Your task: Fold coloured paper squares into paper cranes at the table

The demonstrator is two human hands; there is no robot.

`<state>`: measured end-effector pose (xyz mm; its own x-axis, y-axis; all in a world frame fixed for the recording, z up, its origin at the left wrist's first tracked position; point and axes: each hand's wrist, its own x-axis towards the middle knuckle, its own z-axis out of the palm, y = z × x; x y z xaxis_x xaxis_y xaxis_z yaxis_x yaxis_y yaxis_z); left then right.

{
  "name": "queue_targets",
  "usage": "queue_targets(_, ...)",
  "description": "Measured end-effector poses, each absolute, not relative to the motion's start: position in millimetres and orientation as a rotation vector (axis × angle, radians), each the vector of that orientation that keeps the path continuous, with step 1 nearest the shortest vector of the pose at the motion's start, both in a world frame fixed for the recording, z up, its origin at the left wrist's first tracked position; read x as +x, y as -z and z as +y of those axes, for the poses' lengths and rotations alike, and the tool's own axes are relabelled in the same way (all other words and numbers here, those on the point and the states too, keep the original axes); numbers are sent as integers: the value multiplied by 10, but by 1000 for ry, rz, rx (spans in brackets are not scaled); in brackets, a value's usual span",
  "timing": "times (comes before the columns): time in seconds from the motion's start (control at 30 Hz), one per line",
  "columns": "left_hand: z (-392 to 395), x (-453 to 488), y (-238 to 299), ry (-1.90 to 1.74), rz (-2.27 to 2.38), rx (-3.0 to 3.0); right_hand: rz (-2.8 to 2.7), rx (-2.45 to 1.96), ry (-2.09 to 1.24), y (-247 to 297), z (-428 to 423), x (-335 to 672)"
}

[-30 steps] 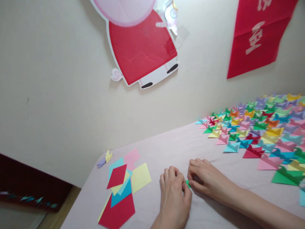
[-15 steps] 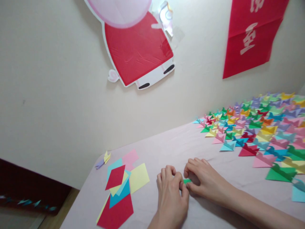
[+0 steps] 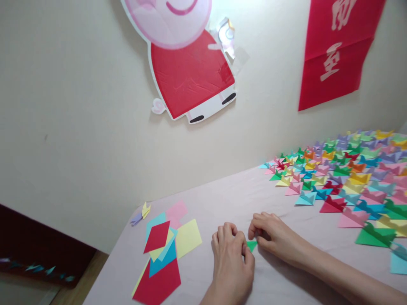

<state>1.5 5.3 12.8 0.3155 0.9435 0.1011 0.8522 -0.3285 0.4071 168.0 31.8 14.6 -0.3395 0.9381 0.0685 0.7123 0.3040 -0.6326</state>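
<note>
Green paper [image 3: 251,245], small, pointed, partly hidden.

Looks like smooth, matt paper in the green piece [image 3: 251,246], loose sheets [image 3: 188,238] and folded shapes [image 3: 374,237] — turns glossy, faintly wrinkled on the red-bodied cutout [image 3: 190,74] — seems matt, lightly creased cloth across the tabletop [image 3: 219,199].

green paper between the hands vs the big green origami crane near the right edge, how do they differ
The green paper shows only as a small flat triangle, while the green origami crane has raised points above its wing.
The green paper is partly covered by the left hand; the green origami crane sits clear of both hands.
Both are green.
</note>
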Motion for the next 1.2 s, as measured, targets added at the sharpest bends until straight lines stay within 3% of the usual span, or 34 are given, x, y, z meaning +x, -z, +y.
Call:
queue_targets(1.07, 32, -132, -278, -502, 1518, 2147, -2181, -1460, -712, -208, 219, 1658)
queue_targets(1.2, -53, -208, -273, -592, 1442, 2192, -2254, -1372, -585, -226, 134, 1615)
